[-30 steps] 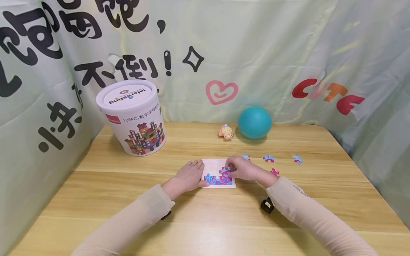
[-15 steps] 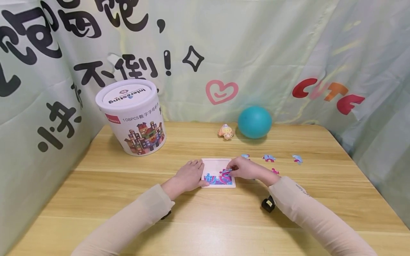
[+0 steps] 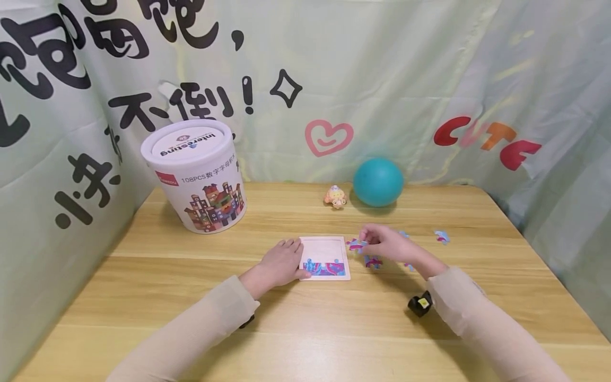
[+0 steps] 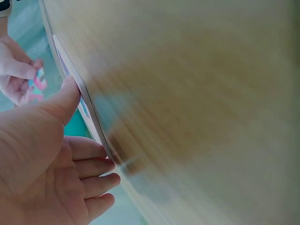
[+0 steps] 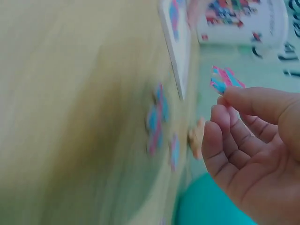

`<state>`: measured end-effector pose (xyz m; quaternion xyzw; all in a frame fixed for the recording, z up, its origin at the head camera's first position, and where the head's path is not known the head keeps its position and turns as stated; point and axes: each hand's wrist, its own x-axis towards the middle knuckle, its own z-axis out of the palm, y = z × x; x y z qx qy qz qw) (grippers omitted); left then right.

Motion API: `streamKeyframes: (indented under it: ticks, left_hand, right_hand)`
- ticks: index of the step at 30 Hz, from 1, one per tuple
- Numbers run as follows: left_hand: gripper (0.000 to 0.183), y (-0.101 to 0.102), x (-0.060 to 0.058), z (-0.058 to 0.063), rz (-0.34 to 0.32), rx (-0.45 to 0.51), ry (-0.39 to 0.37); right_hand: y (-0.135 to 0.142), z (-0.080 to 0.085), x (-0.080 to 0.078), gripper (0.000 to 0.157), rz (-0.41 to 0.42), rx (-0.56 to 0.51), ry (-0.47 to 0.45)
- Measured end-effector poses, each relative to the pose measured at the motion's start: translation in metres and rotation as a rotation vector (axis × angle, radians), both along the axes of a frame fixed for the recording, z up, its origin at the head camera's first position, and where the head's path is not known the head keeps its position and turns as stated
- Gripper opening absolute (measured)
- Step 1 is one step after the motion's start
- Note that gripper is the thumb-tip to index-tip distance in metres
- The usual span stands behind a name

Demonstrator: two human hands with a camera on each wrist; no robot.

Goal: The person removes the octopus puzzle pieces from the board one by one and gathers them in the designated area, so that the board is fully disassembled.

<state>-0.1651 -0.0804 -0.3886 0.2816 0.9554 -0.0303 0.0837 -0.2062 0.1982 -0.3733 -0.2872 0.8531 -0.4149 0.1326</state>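
Bare worktop [image 3: 305,223] opens a lane between the puzzle tray [image 3: 323,249] and a small figurine [image 3: 335,197]. A tall bucket [image 3: 205,199] bars its left end; a teal ball [image 3: 378,182] stands just right of the figurine.

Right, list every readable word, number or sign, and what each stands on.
"Interesting": lid of the bucket.
"108PCS数字字母": bucket's side; the line's end is unclear.
"CUTE": curtain, right.
"不倒!" and "快": curtain, left.
Signs: smiling heart, star outline, both on the curtain.
Too small: red label, the lid's fine print.
Cut off: upper-left curtain characters.
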Motion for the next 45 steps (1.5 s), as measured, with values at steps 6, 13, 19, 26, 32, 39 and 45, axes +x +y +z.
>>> streamKeyframes:
  ticks: [6, 13, 19, 26, 32, 39, 45]
  left_hand:
    - [0.078, -0.001, 0.0, -0.002, 0.001, -0.002, 0.001]
    - [0.077, -0.002, 0.0, -0.002, -0.006, -0.017, 0.018]
    - [0.077, -0.003, 0.001, 0.0, -0.005, -0.014, 0.017]
    - [0.077, -0.003, 0.001, -0.002, -0.01, -0.01, 0.021]
    - [0.077, -0.001, 0.0, -0.001, -0.013, -0.021, 0.022]
    - [0.077, 0.0, 0.0, -0.001, -0.01, -0.025, 0.018]
    - [0.077, 0.0, -0.001, -0.002, -0.006, -0.014, 0.014]
  right_hand:
    - [0.048, 0.01, 0.006, 0.013, -0.129, -0.032, -0.048]
    - [0.108, 0.01, 0.017, 0.025, -0.301, 0.023, -0.069]
    - [0.147, 0.002, 0.021, 0.031, -0.395, 0.108, -0.136]
    - [0.168, -0.006, 0.022, 0.028, -0.444, 0.183, -0.209]
    - [0.175, -0.009, 0.02, 0.028, -0.456, 0.213, -0.224]
    - [0.178, -0.009, 0.018, 0.03, -0.454, 0.249, -0.223]
    - [0.178, -0.008, 0.018, 0.031, -0.451, 0.25, -0.208]
